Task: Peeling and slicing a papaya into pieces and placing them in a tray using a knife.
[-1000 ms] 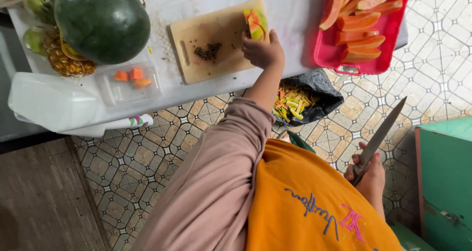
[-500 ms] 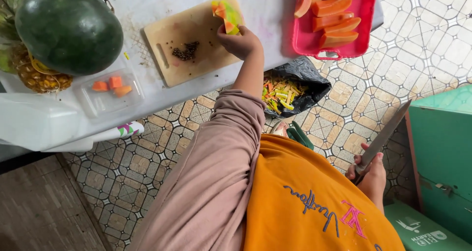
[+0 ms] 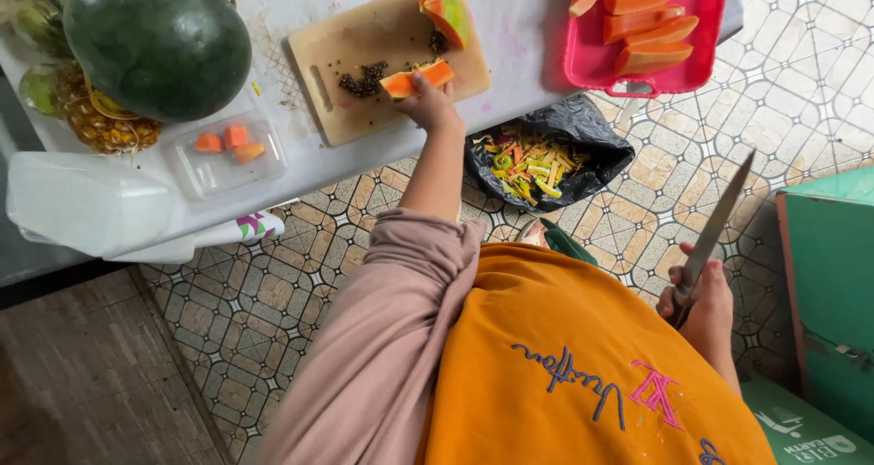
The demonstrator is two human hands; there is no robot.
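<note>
Your left hand (image 3: 428, 106) reaches out over the near edge of the white table (image 3: 528, 37), and its fingers pinch one end of an orange papaya slice (image 3: 417, 78) that lies on the wooden cutting board (image 3: 382, 42). The slice sits near the board's near edge, just beside a scatter of dark seeds (image 3: 362, 79). A larger papaya piece (image 3: 444, 10), with green skin, rests at the board's far corner, apart from the slice.

Your right hand (image 3: 699, 297) hangs low by your side, well apart from the table, with its fingers wrapped closed on the handle of a long knife (image 3: 715, 230). The blade points up and away over the tiled floor (image 3: 273, 274), in open room with nothing touching it.

To the right of the board, a pink tray (image 3: 583, 60) of papaya wedges overhangs the table's edge. Below it on the floor, a black bag (image 3: 546, 160) holds peelings. To the left, a clear container (image 3: 218, 160) with three orange chunks sits at the table's near edge, beside a dark green watermelon (image 3: 157, 42) and a pineapple (image 3: 96, 119).

The tray, the watermelon and the far side of the board are cut off by the top of the view. Your palm hides most of the knife handle. A green box (image 3: 828, 292) stands close on your right.
</note>
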